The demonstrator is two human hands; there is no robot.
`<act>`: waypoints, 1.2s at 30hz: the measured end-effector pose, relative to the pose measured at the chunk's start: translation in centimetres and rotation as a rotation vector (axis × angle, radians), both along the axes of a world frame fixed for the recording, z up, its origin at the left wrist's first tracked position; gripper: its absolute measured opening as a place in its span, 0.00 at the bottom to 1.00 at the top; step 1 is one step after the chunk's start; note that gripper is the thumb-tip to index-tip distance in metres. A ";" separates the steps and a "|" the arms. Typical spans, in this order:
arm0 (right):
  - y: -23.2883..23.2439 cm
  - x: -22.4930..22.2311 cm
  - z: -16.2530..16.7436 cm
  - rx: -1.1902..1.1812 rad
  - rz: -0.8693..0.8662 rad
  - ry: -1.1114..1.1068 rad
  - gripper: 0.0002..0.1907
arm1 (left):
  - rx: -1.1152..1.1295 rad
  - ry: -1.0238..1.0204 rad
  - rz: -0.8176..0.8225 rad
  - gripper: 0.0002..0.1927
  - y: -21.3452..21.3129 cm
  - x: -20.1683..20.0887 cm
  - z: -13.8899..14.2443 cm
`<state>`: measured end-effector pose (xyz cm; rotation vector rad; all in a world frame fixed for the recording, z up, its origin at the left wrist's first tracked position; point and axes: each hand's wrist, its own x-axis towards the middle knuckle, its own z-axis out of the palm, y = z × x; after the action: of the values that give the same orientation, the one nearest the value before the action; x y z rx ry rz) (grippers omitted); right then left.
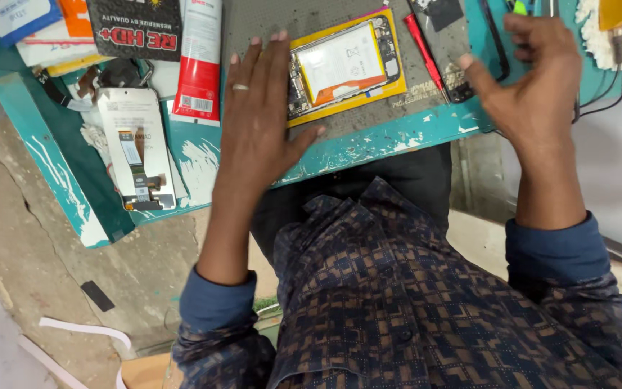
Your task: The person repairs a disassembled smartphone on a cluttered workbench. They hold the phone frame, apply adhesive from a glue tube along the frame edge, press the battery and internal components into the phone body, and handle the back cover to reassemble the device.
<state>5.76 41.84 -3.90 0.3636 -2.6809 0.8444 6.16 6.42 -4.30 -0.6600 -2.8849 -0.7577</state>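
Yellow-framed opened phone (345,66), back cover off, lies flat on the grey perforated work mat (268,21) at the near part of the teal painted table (383,138). Long axis runs left to right and tilts slightly, the right end farther from the person than the left. A white rectangular battery fills most of the frame, with an orange strip along its near edge; dark circuit board shows at both short ends.

Left hand (257,119): flat, palm down on the mat, fingers (268,61) straight and spread moderately, holding nothing. A ring sits on one finger. The index finger lies just beside the phone's left short end; contact likely, but cannot be confirmed from this angle. The thumb points right along the table's edge, below the phone's near long side.

Right hand (534,86): raised over the table's right end, fingers curled loosely and open, empty. It is well apart from the phone, to its right.

Between the phone and the right hand: a slim red-handled tool (424,52) lying on the mat, and a dark glossy phone panel (444,50) beside it. Left of the left hand: a red-and-white rectangular box (199,61), and a white phone display module with a flex cable (137,148). The table's paint is chipped and streaked white along the near edge. Patterned dark shirt with blue cuffs fills the lower frame.
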 end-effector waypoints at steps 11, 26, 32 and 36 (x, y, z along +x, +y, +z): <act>1.9 -1.8 -2.4 0.148 -0.070 -0.048 0.09 | -0.050 -0.071 -0.027 0.64 0.3 -1.9 1.4; 3.3 -1.3 -0.8 -0.995 -0.012 -0.450 0.10 | 0.840 -0.489 -0.029 0.35 10.1 2.9 1.3; 1.7 -0.9 0.0 -1.371 0.273 -0.658 0.09 | 1.045 -0.626 -0.065 0.34 11.9 1.7 1.0; 0.9 -0.5 1.1 -1.461 0.406 -0.763 0.10 | 0.980 -0.540 -0.072 0.35 13.8 1.4 1.8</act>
<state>5.28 42.73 -2.78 0.1907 -1.6321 3.1055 7.57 20.20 -2.46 -0.4459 -2.3307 -2.3900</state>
